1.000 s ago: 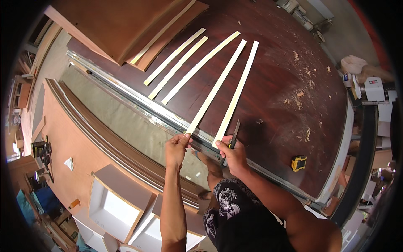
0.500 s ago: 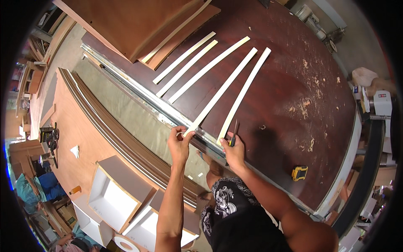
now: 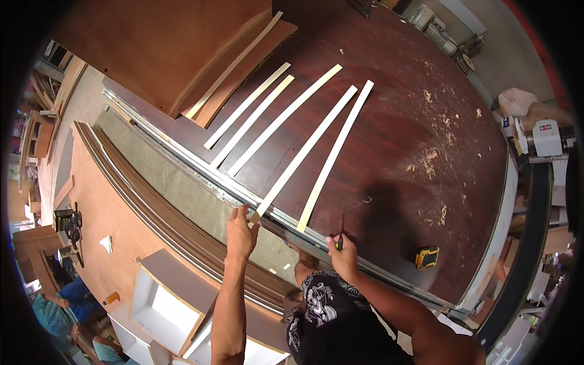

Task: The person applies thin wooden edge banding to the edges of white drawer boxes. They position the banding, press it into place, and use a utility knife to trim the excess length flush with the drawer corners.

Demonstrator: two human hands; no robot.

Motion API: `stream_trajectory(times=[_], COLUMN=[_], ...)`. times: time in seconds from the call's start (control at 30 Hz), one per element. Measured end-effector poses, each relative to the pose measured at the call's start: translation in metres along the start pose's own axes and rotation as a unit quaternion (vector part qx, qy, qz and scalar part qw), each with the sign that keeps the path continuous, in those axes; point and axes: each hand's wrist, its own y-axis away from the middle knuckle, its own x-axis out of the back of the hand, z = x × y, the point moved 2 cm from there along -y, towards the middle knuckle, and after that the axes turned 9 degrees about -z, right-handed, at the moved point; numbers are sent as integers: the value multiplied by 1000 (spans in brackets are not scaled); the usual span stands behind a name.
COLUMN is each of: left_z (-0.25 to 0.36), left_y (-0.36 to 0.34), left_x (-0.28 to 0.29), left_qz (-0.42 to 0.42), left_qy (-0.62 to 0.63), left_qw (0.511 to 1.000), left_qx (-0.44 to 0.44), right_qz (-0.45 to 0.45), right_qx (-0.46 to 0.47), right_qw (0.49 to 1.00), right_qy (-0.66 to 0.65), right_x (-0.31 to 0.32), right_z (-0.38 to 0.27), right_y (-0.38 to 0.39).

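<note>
Several long, pale, narrow strips lie fanned out on a dark reddish-brown table (image 3: pixel 389 146). My left hand (image 3: pixel 241 236) is at the near end of one pale strip (image 3: pixel 307 153), which reaches the table's metal-edged rim; its thumb and fingers look apart around that end. To its right, another pale strip (image 3: pixel 335 156) rests with its near end at the rim, untouched. Beside that end my right hand (image 3: pixel 345 255) is closed on a slim dark tool (image 3: pixel 340 242) with black and yellow on its handle, tip pointing away. Its exact kind is unclear.
Brown panels (image 3: pixel 164 48) cover the table's far left. Wood shavings (image 3: pixel 429 161) and a yellow-black tape measure (image 3: pixel 427 257) are at right. Left of a floor gap stands a bench (image 3: pixel 91 201) with curved brown strips and white box units (image 3: pixel 164 295). A person (image 3: pixel 55 313) is at lower left.
My right hand has let go of the right-hand strip and moved a little right, still holding the slim tool. My left hand's fingers have loosened at its strip. The whole view has shifted.
</note>
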Motion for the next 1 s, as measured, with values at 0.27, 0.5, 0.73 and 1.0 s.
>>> stream_trajectory(times=[0.27, 0.5, 0.73, 1.0], left_z=[-10, -8, -74, -19], left_y=[-4, -58, -130, -110], left_x=[4, 31, 40, 16], left_qz=[-7, 124, 216, 265], left_qy=[40, 72, 161, 93], left_qw=[999, 983, 928, 952], left_qx=[-6, 117, 257, 119], right_qz=[-104, -110, -163, -145], right_qx=[82, 124, 94, 50], right_qw=[988, 972, 973, 976], right_qy=[78, 167, 136, 156], right_x=[-4, 8, 4, 26], right_z=[5, 35, 11, 34], right_y=[29, 38, 35, 46])
